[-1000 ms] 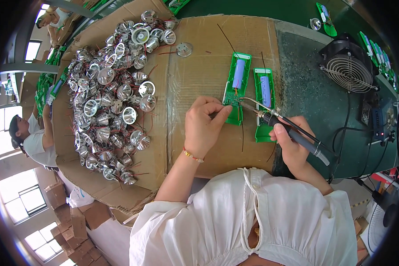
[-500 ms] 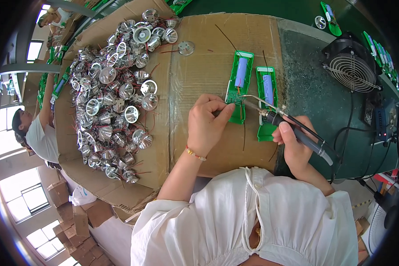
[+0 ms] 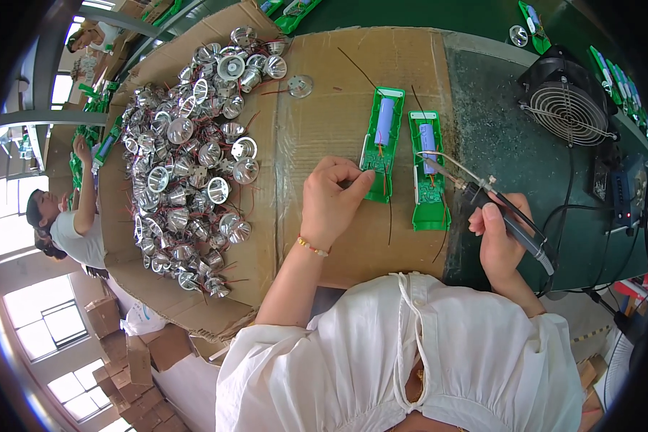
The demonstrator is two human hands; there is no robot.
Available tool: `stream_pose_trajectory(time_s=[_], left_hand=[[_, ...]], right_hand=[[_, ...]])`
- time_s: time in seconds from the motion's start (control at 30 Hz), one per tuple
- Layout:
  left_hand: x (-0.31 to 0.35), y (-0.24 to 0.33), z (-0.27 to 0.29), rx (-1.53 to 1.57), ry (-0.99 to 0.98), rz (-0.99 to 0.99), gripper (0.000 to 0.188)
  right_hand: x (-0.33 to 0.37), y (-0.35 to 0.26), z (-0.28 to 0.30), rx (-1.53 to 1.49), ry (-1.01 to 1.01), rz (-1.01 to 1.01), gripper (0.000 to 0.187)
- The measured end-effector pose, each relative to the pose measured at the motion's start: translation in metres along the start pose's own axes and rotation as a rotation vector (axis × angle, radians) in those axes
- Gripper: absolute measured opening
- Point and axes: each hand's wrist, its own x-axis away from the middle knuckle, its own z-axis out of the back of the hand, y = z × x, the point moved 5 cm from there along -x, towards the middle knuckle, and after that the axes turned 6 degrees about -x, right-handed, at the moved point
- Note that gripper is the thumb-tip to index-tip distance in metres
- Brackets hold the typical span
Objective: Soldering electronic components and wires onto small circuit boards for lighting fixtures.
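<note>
Lying just right of the left hand (image 3: 334,196) in the head view, the left green casing (image 3: 394,144) runs lengthwise away from the person; that hand meets its near end, whether pinching it I cannot tell. The right hand (image 3: 498,234), nearer the second green casing (image 3: 417,180), grips a soldering iron (image 3: 520,231).

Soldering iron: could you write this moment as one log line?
left hand: at left green casing; right hand: holds soldering iron; iron tip: over right green casing, contact unclear; cardboard box: shiny reflectors
</note>
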Motion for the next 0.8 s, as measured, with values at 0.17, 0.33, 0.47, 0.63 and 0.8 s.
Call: stream_pose_trajectory(time_s=[0.17, 0.33, 0.47, 0.63, 0.8], left_hand=[[0.002, -0.004, 0.01, 0.383, -0.019, 0.213, 0.015], [-0.019, 0.014, 0.003, -0.213, -0.27, 0.117, 0.015], [-0.108, 0.041, -0.022, -0.286, -0.124, -0.159, 0.019], [-0.224, 0.048, 0.004, -0.35, 0.267, -0.078, 0.031], [-0.168, 0.067, 0.041, -0.882, 0.401, -0.031, 0.047]], right_hand=[[-0.005, -0.006, 0.025, 0.002, 0.09, 0.064, 0.015], [-0.012, -0.009, 0.051, 0.03, 0.15, 0.09, 0.015], [-0.015, -0.006, 0.068, 0.035, 0.252, 0.077, 0.015], [-0.014, -0.005, 0.064, -0.005, 0.263, 0.014, 0.015], [-0.011, 0.008, 0.084, 0.032, 0.314, -0.038, 0.014]])
